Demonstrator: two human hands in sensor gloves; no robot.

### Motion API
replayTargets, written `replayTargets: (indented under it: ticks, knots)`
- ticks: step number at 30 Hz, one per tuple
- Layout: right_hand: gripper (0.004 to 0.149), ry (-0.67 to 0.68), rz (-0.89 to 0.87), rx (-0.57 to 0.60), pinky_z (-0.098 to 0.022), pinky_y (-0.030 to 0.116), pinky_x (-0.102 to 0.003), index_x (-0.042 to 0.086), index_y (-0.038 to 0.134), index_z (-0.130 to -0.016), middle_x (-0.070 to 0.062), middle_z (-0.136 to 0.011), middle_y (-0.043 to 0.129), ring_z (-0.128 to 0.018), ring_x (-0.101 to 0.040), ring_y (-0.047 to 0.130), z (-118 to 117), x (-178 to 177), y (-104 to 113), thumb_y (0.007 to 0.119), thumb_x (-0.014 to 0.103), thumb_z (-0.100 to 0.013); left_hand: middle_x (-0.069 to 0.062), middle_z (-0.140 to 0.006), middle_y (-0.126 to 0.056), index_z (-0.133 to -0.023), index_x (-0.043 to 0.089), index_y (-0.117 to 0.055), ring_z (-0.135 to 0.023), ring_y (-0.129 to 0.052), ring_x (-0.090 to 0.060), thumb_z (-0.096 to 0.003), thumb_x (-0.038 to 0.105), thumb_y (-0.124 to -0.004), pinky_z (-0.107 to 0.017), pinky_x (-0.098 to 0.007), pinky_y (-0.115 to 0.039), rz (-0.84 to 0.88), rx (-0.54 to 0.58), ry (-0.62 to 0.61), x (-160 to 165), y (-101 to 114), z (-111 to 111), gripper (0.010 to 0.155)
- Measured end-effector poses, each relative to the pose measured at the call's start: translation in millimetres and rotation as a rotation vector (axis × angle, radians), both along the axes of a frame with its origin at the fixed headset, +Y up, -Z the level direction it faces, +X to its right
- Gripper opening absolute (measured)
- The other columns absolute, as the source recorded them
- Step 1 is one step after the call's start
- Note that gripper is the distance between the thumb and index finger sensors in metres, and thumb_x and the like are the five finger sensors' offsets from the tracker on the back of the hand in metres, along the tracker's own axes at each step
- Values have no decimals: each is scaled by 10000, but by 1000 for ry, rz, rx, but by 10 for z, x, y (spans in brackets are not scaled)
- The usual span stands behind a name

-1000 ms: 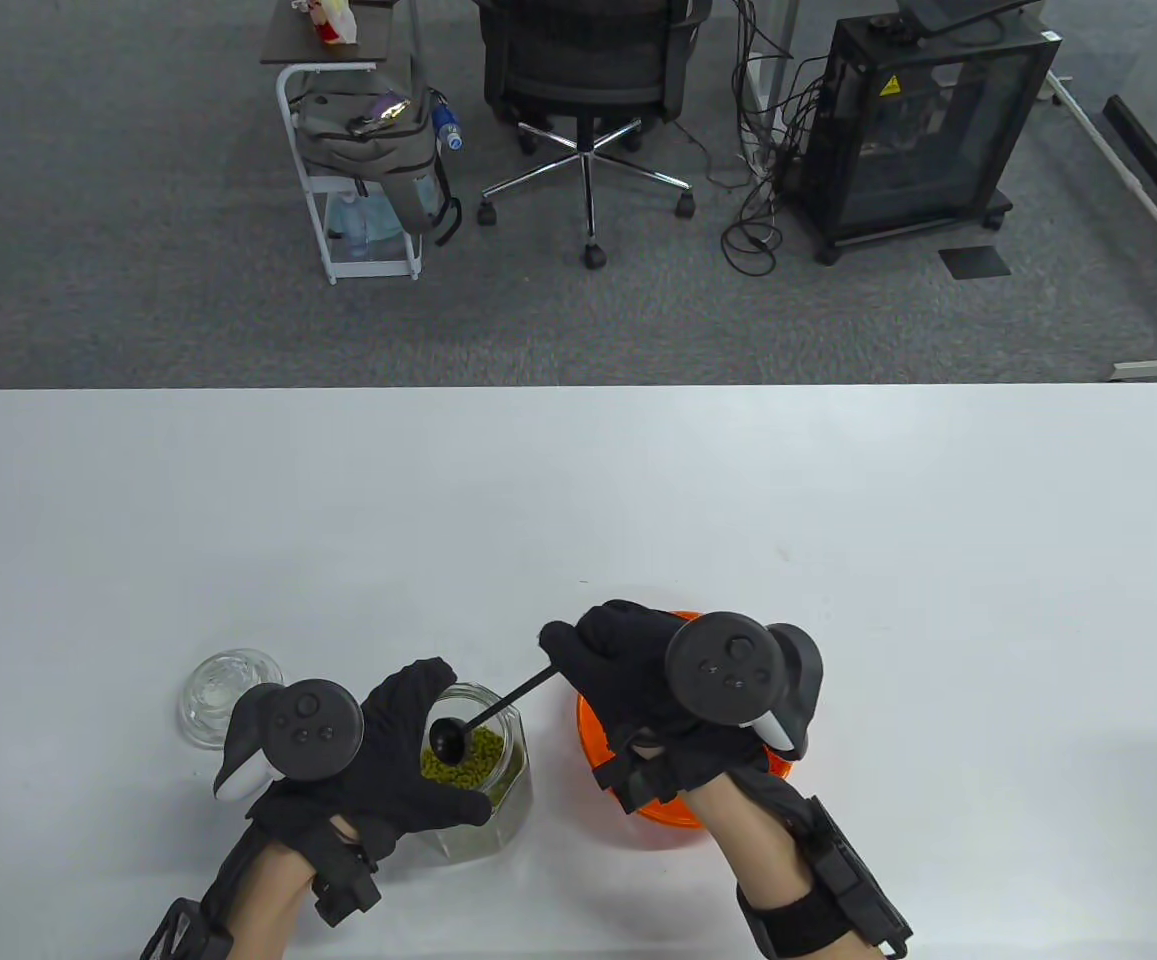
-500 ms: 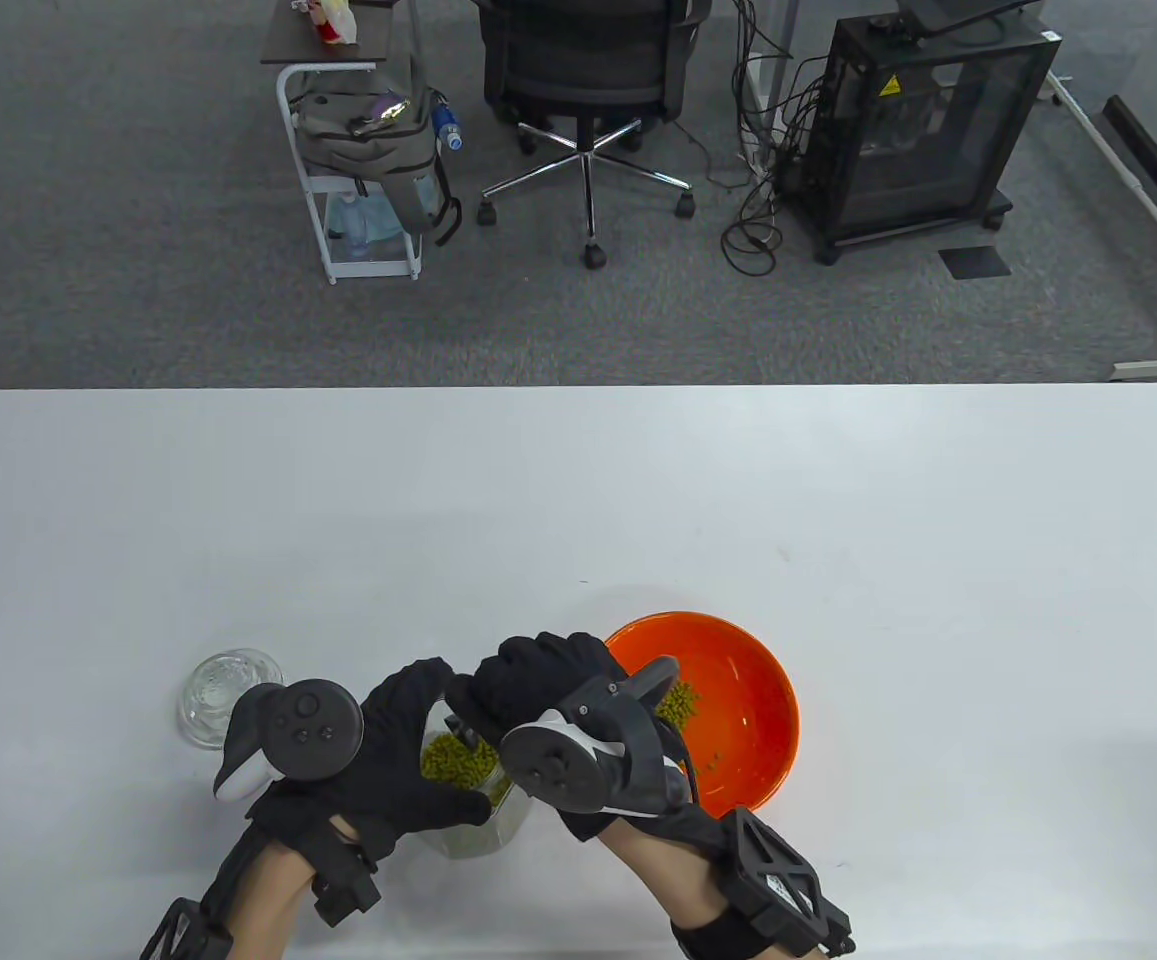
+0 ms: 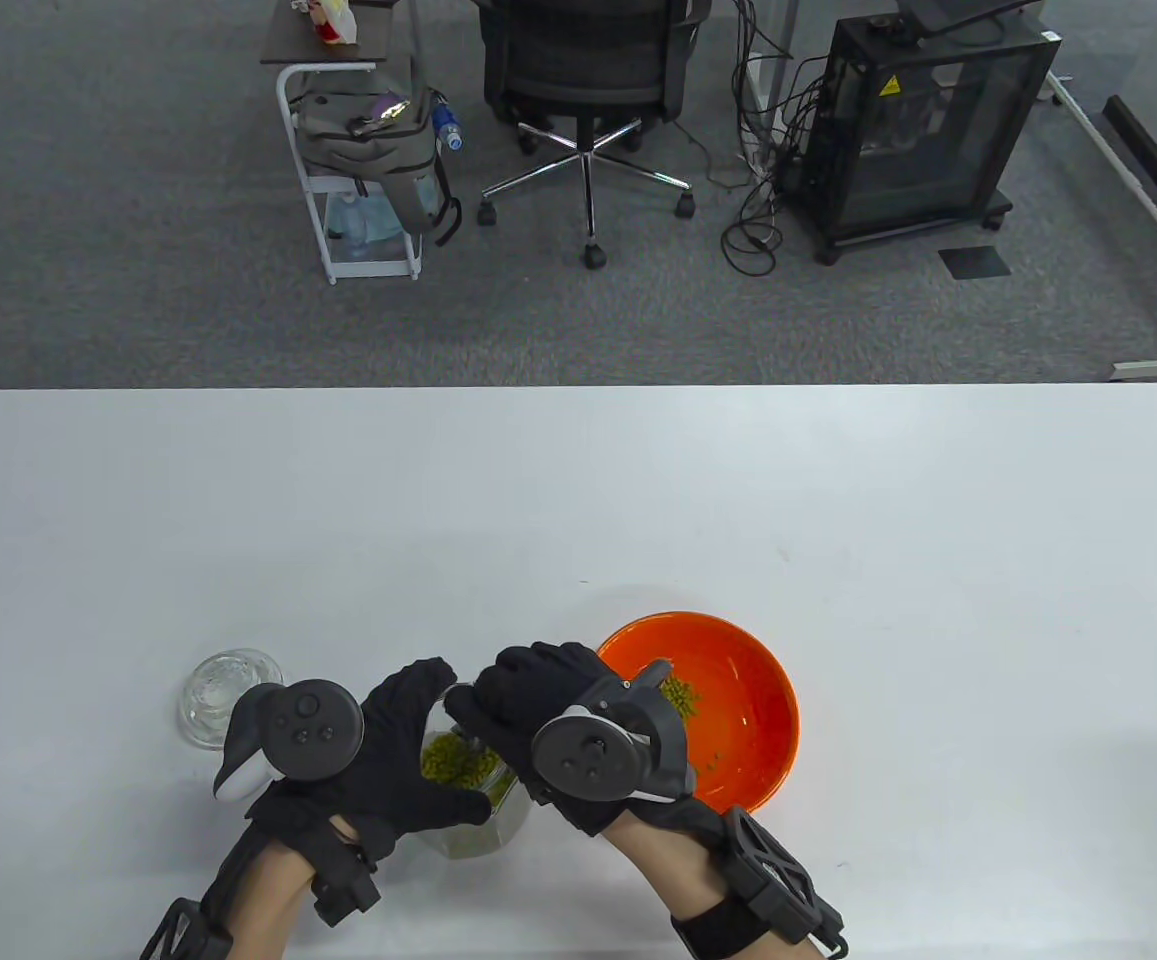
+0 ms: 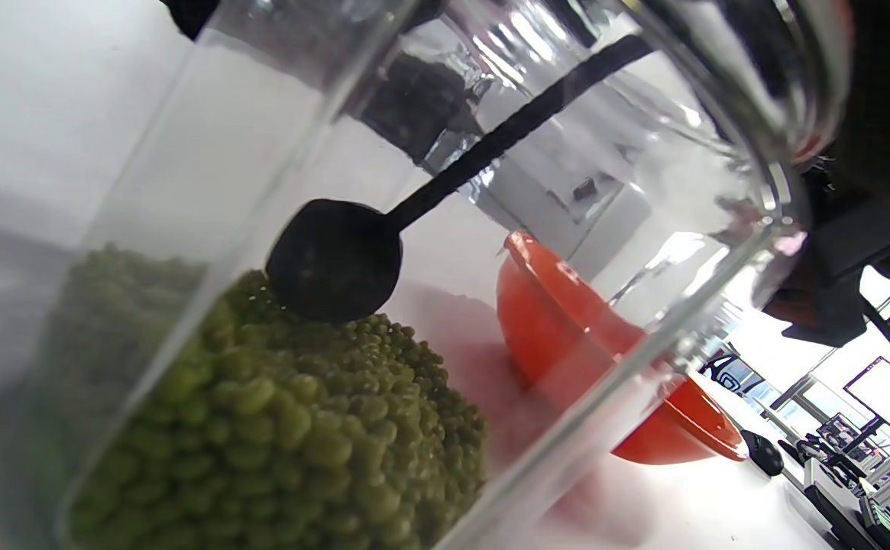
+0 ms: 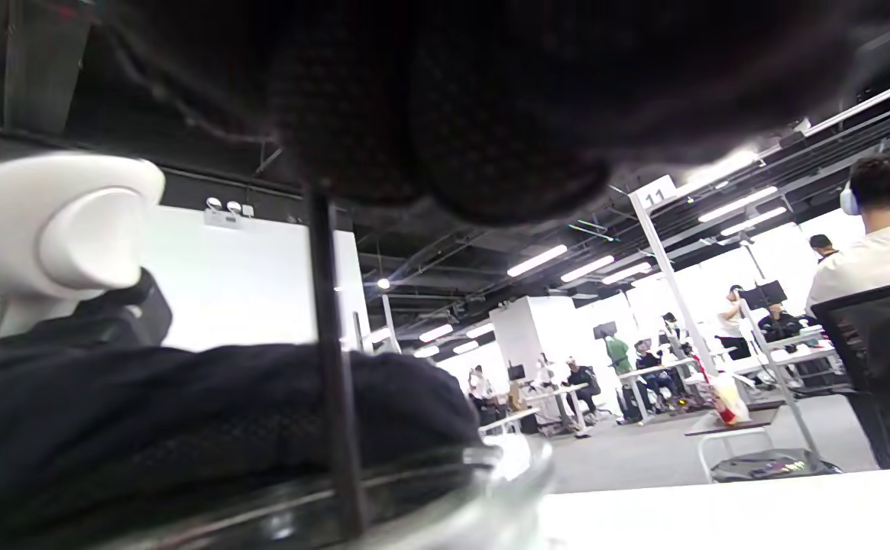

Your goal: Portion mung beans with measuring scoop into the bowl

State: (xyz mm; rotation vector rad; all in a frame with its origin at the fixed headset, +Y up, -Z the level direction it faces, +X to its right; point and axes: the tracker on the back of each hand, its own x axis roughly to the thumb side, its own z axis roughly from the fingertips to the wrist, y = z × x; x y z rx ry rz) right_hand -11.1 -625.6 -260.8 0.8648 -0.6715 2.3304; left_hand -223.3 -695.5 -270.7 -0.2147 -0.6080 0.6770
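On a white tabletop [image 3: 578, 480], near its front edge, an orange bowl [image 3: 748, 740] is seen already holding a small heap of mung beans [image 3: 680, 697], so at least one portion appears delivered. Just left of the bowl, a clear glass jar [image 3: 483, 800] with plenty of beans left in it is steadied by the left hand [image 3: 388, 760], whose grip is wrapped around the glass. The right hand [image 3: 538, 700] is held over the jar mouth, its grip clamped on the handle of the black measuring scoop [image 4: 334, 260]. In the left wrist view the scoop's cup is pressed into the top of the jar's beans, not yet filled. Another scoop is judged to be under way; lifting it and tipping it into the bowl remain. A glass lid [image 3: 223, 690] lies at the far left.
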Motion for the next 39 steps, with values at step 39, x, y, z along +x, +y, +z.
replayTargets:
  ticks: [39]
  knots:
    - [434,-165,-396,-754,-91,872,-331,89,1007,-499,-137,-391,1030,-121,-203,998,-374,723,-394,801,471,-482,-305,-1144,-341,-1089,-2,-250,-1036,-514,-613,-382,825,-895,-734,-682,-573,-2,-1,-1,1,3,4,1265]
